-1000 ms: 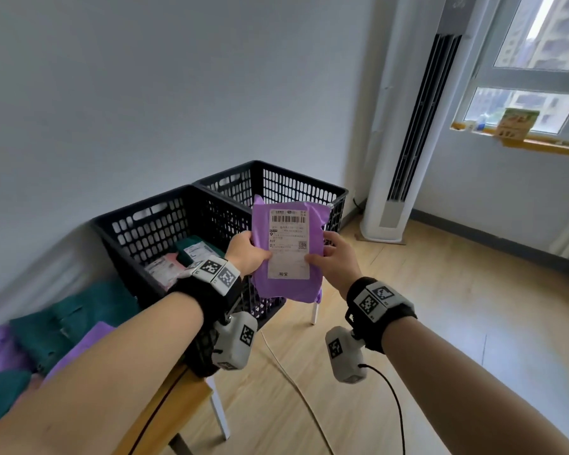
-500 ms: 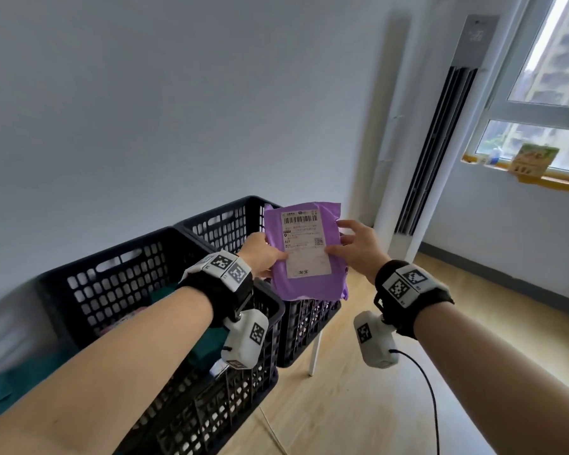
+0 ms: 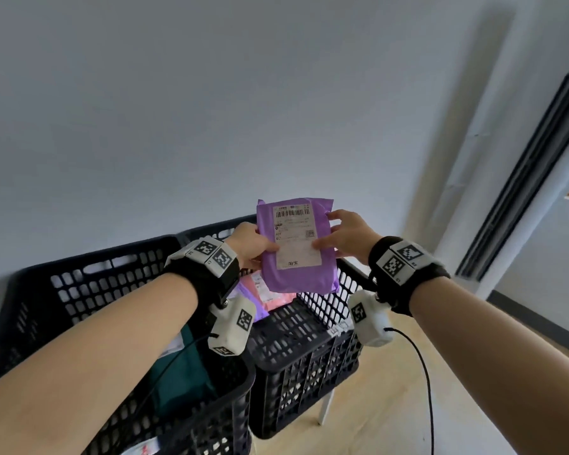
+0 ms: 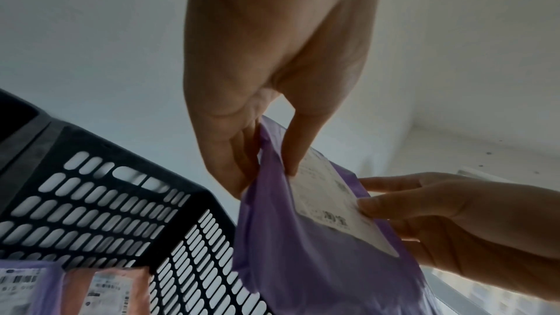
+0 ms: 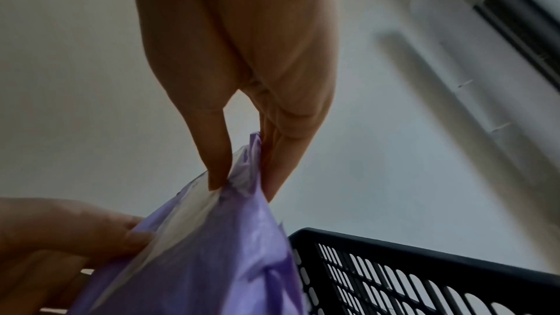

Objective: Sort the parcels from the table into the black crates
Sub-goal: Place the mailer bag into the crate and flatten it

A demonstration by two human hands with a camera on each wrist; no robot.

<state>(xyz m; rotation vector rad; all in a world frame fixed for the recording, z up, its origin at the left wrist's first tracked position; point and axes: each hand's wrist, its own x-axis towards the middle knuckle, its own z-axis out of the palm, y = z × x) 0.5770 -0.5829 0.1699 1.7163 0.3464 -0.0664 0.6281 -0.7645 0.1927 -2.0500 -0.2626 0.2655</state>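
Note:
I hold a purple parcel (image 3: 301, 274) with a white shipping label upright between both hands, above the farther black crate (image 3: 304, 353). My left hand (image 3: 253, 246) pinches its left edge, thumb on the label and fingers behind. My right hand (image 3: 340, 236) pinches the right edge the same way. The left wrist view shows the purple parcel (image 4: 306, 255) pinched by my left hand (image 4: 266, 164). From the right wrist, my right hand (image 5: 242, 176) grips the parcel (image 5: 218, 260) by its crumpled edge. The nearer black crate (image 3: 79, 290) stands to the left.
Pink and purple parcels (image 3: 266, 292) lie in the farther crate; the left wrist view shows these parcels (image 4: 103, 291) too. A dark green parcel (image 3: 181, 372) lies in the nearer crate. A tall white air conditioner (image 3: 536, 178) stands at the right on wooden floor (image 3: 391, 405).
The view has swung up and closer to the crates. Both hands carried the purple parcel forward, from the near crate's side to above the farther crate.

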